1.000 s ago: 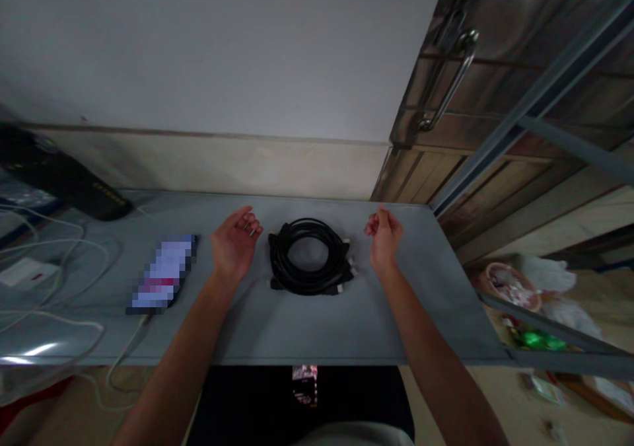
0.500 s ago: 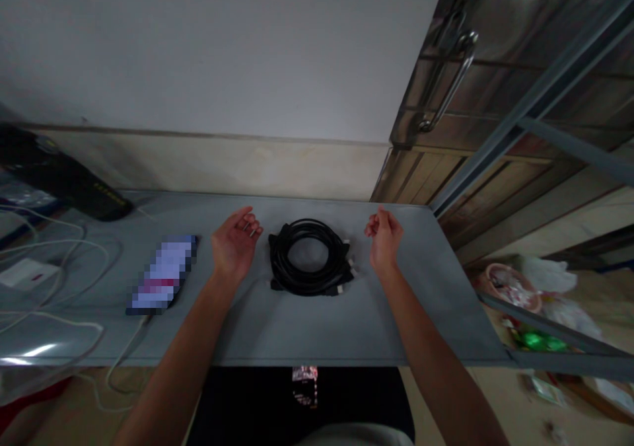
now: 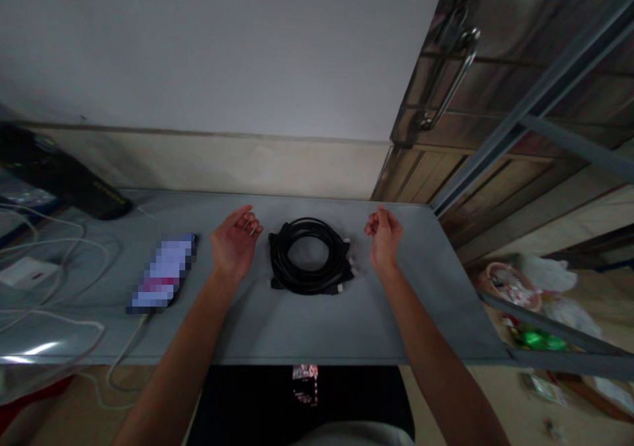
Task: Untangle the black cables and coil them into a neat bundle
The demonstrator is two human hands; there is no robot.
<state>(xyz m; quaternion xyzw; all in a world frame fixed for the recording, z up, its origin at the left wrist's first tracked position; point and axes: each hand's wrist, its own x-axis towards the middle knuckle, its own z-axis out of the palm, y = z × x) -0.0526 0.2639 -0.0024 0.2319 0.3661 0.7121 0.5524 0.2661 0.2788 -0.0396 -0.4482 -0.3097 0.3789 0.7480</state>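
Observation:
A coil of black cable (image 3: 282, 264) lies on the grey tabletop between my hands, with several connectors around its outside, some light-tipped. To its left rests my left hand (image 3: 236, 244), palm turned up and inward, thumb apart and fingers loosely bent. A thin pale streak shows at those fingers; I cannot make out what it is. On the coil's right side is my right hand (image 3: 384, 238), its fingers half curled and nothing visible in them. Neither hand touches the cable.
A phone (image 3: 163, 271) with a blurred screen lies left, a white cord plugged in. Beyond are a white charger (image 3: 30, 273), loose white cords and a black bottle-like cylinder (image 3: 64, 175). A grey metal frame (image 3: 500, 145) rises right; a pink basket (image 3: 512, 287) stands below.

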